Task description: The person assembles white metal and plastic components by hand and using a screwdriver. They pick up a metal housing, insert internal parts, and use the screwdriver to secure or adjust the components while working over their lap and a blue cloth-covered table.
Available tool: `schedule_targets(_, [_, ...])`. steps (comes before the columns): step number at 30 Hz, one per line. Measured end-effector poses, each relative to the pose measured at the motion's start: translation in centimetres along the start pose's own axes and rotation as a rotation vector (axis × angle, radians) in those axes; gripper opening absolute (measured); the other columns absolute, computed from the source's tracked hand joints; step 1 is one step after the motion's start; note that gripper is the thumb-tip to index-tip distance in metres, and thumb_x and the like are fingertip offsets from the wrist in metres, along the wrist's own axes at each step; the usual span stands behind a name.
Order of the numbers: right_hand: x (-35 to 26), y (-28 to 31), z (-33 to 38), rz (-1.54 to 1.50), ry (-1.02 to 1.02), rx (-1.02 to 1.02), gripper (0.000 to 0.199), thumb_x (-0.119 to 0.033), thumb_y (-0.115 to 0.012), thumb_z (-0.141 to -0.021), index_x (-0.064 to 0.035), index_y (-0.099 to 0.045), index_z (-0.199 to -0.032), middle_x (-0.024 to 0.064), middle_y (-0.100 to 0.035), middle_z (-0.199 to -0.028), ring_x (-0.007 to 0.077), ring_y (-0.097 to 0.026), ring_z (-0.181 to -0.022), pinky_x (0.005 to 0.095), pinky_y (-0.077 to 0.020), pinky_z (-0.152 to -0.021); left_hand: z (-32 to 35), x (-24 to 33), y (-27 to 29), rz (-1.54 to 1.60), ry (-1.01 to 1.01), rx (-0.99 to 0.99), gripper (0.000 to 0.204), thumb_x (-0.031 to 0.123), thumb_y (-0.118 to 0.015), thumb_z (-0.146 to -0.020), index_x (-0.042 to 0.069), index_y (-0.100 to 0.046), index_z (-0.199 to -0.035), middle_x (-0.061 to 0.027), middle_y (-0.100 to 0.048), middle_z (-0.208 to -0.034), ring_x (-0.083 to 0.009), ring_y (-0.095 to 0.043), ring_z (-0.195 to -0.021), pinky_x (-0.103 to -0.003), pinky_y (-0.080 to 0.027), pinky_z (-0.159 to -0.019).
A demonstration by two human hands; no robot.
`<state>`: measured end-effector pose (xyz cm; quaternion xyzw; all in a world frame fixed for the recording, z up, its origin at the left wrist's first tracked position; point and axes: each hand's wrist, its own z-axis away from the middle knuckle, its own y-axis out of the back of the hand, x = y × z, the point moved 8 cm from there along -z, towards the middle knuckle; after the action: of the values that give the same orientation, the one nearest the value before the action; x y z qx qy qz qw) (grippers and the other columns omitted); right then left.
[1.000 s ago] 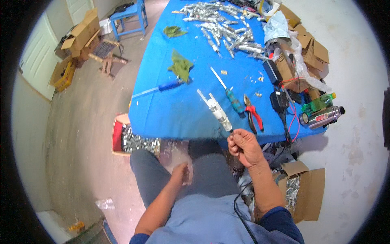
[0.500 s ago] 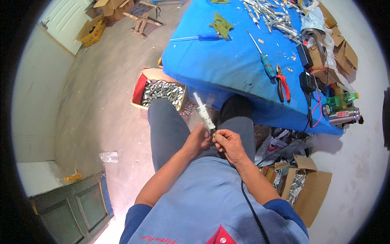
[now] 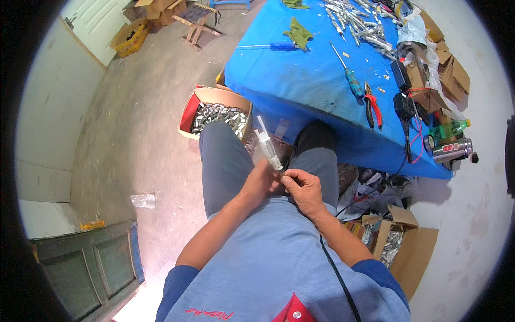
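Both hands meet over the person's lap, near the body. The left hand (image 3: 261, 180) wraps closed around the lower end of a white plastic part (image 3: 266, 143), which sticks up and away toward the blue worktop (image 3: 300, 80). The right hand (image 3: 303, 189) pinches its fingertips shut at the part's near end; what they grip is too small to tell. A cardboard box of metal pieces (image 3: 217, 115) sits on the floor just left of the knees.

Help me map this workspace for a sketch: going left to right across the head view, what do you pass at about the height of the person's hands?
Crumpled clear plastic bottle on the floor → left hand → white plastic part held upright → right hand → open cardboard box of small metal parts.
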<state>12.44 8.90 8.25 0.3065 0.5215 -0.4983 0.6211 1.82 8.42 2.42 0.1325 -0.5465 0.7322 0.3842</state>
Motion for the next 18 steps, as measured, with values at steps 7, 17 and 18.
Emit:
schedule_targets(7, [0.2, 0.9, 0.6, 0.063, 0.112, 0.014, 0.012, -0.003, -0.058, -0.088, 0.0052, -0.063, -0.094, 0.0072, -0.066, -0.081, 0.0119, -0.062, -0.075, 0.0245, -0.0511, -0.071, -0.5, -1.1, -1.0, -0.074, 0.057, 0.012, 0.037, 0.043, -0.035, -0.097, 0.01, -0.05, -0.092, -0.002, -0.048, -0.076, -0.0124, -0.047, -0.06, -0.024, -0.036, -0.053])
schedule_targets(17, [2.0, 2.4, 1.1, -0.096, -0.061, 0.027, 0.015, -0.017, -0.061, -0.09, -0.0023, -0.064, -0.092, 0.0014, -0.065, -0.076, 0.0023, -0.051, -0.059, 0.0158, -0.04, -0.05, -0.2, -1.4, -1.8, -0.121, 0.092, 0.044, 0.04, 0.046, -0.038, -0.095, 0.012, -0.046, -0.076, -0.0001, -0.052, -0.071, -0.0114, -0.046, -0.059, -0.025, -0.035, -0.053])
schedule_targets(18, [2.3, 2.5, 1.0, -0.122, -0.076, 0.016, 0.015, -0.017, -0.061, -0.09, -0.0025, -0.064, -0.091, 0.0009, -0.064, -0.075, 0.0023, -0.051, -0.058, 0.016, -0.0402, -0.05, -0.1, -1.3, -1.9, -0.126, 0.089, 0.045, 0.039, 0.047, -0.04, -0.094, 0.012, -0.047, -0.075, -0.0001, -0.052, -0.07, -0.0115, -0.045, -0.059, -0.025, -0.034, -0.053])
